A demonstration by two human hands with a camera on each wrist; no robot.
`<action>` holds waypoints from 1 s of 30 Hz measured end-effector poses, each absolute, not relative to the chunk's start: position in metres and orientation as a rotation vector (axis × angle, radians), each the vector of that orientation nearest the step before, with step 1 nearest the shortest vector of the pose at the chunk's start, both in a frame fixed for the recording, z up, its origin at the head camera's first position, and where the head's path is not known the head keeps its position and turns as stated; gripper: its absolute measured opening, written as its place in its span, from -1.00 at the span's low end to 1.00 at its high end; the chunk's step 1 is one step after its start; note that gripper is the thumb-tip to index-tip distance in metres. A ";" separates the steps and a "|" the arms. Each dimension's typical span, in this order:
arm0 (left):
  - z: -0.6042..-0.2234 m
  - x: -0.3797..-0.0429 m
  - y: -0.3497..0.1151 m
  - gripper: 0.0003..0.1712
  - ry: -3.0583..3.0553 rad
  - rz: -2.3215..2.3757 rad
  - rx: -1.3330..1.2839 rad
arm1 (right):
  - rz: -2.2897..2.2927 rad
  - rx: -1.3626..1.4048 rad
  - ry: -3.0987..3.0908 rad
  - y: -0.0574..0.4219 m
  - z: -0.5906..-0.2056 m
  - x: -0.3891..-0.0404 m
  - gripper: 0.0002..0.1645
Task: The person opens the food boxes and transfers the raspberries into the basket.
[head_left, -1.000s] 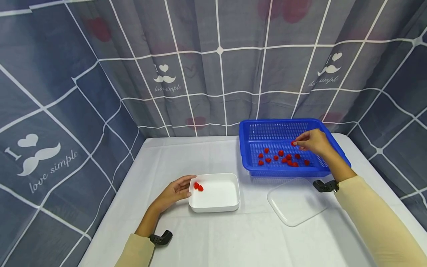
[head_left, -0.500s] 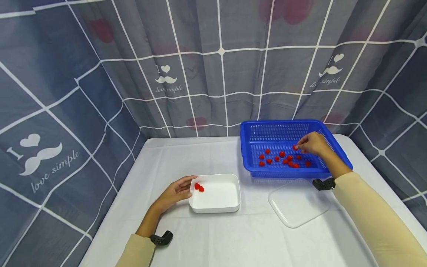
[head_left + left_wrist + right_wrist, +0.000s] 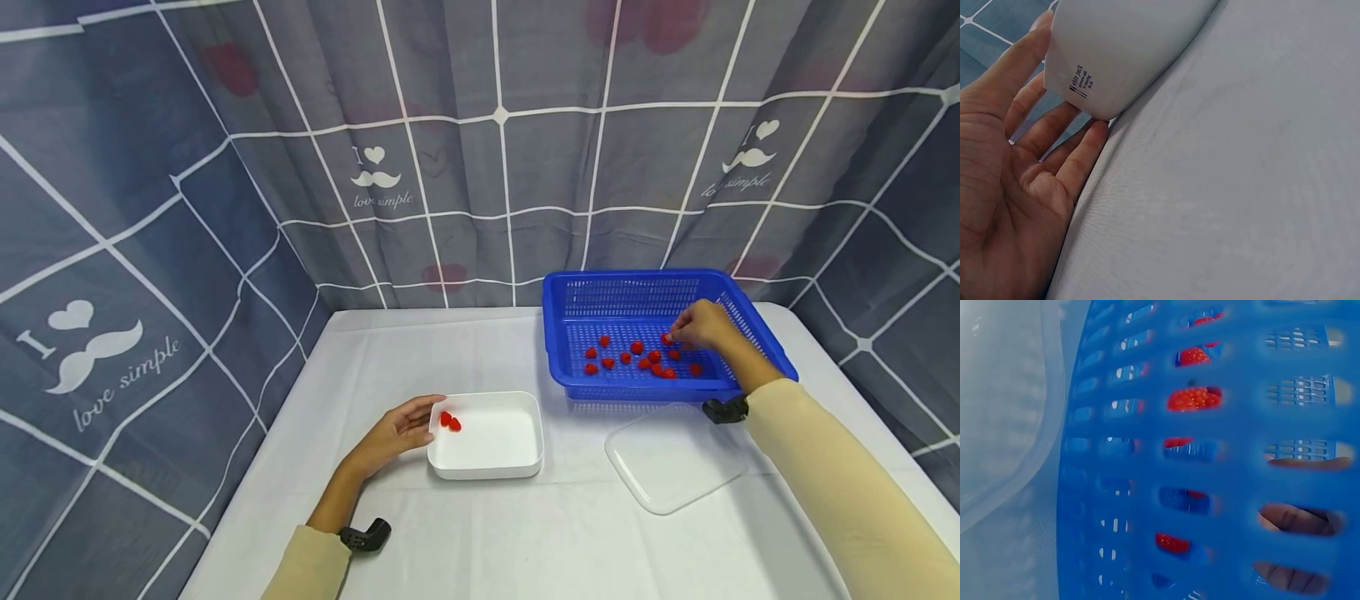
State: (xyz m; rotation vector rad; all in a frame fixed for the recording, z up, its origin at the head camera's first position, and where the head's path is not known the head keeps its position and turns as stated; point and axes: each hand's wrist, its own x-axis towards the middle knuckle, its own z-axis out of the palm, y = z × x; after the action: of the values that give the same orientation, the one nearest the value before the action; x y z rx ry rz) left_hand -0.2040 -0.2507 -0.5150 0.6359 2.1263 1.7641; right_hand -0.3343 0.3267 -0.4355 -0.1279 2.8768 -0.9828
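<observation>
My left hand (image 3: 397,429) holds the left end of a white rectangular box (image 3: 487,475), thumb against its side wall and fingers at the back left corner. Two red strawberries (image 3: 454,424) lie inside near that end. In the left wrist view, small dark print marks the box wall (image 3: 1129,56). Over the right part of a blue slotted basket (image 3: 558,333), my right hand (image 3: 701,323) pinches one strawberry (image 3: 666,339) at its fingertips. Several more strawberries (image 3: 637,347) lie scattered on the basket floor. The right wrist view shows red fruit (image 3: 1194,399) through the slots; the pinching fingertips are hidden there.
A clear plastic lid (image 3: 675,458) lies on the white-covered table (image 3: 525,533) in front of the basket, under the right forearm. Grey-blue grid-patterned curtains (image 3: 450,167) stand behind and at both sides. The basket's raised rim surrounds the right hand.
My right hand has lowered a little toward the basket floor and nearer to me, with the strawberry still between its fingertips. My left hand and the white box stay in place.
</observation>
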 end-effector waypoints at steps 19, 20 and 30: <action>-0.513 -0.206 -0.252 -0.32 2.142 1.764 0.643 | -1.009 -0.211 2.950 0.315 -0.410 -0.323 -0.77; -0.513 -0.206 -0.252 -0.32 2.148 1.759 0.635 | -1.021 -0.222 2.955 0.313 -0.407 -0.321 -0.75; -0.515 -0.202 -0.251 -0.32 2.120 1.759 0.655 | -1.088 -0.321 3.078 0.288 -0.389 -0.288 -0.67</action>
State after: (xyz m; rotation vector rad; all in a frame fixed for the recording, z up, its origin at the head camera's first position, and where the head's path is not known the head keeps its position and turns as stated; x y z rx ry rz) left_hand -0.2019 -0.2512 -0.5149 0.6553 2.1196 1.7594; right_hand -0.2883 0.2883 -0.3893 -0.3212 3.0780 -1.0875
